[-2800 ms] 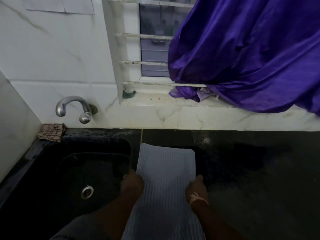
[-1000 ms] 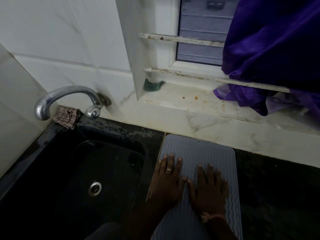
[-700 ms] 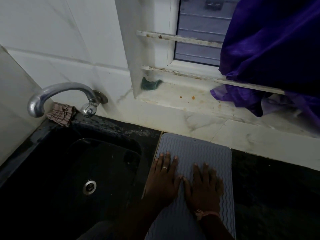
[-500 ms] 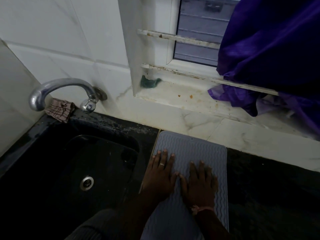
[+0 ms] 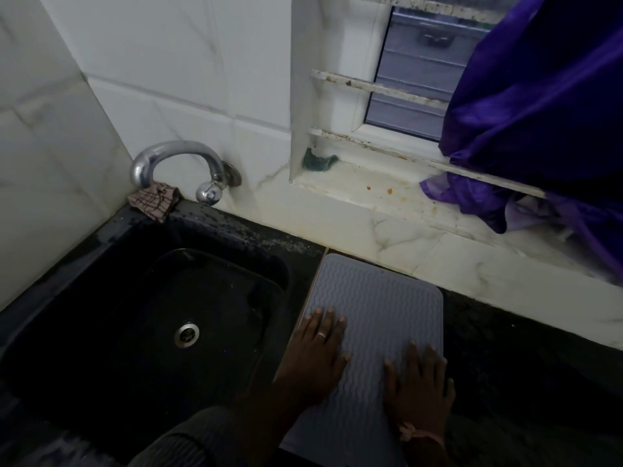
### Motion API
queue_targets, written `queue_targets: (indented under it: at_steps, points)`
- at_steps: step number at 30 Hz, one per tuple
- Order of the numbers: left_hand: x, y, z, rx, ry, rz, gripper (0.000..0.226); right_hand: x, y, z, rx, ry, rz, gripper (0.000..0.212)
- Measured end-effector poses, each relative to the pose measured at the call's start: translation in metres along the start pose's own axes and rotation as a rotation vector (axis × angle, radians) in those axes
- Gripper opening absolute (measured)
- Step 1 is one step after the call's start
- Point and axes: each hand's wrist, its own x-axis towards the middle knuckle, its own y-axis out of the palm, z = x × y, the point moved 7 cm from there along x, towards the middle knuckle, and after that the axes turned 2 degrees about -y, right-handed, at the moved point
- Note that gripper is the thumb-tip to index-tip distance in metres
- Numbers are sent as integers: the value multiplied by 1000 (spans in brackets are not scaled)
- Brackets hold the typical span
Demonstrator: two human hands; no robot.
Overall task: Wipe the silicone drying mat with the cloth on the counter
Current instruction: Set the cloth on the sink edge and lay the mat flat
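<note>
Hands: left hand (image 5: pixel 313 358), right hand (image 5: pixel 419 387) spread flat | on mat (image 5: pixel 377 298)

— What sort of place is pictured?
— A home kitchen: a black sink (image 5: pixel 141 332) with a steel drain fills the lower left of the frame, a chrome tap (image 5: pixel 178 170) fixed to white marble-look wall tiles (image 5: pixel 151 62) above it

— Anything else domestic?
— A dark stone counter (image 5: pixel 526 382) at lower right, a stained window sill (image 5: pixel 371 193) at centre, and a purple curtain (image 5: pixel 539 96) bunched at upper right
</note>
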Motion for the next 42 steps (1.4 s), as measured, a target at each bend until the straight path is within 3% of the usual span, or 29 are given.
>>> queue_targets:
  at_steps: [19, 37, 42]
  points:
    - [7, 5, 2, -25, -28, -44, 71, 4, -3, 6, 5, -10, -18, 78]
    - [5, 1, -3, -31, -15, 175, 76, 13, 2, 0, 124, 43, 64, 81]
    - [5, -2, -7, -47, -35, 169, 76, 13, 7, -5, 90, 38, 57, 80]
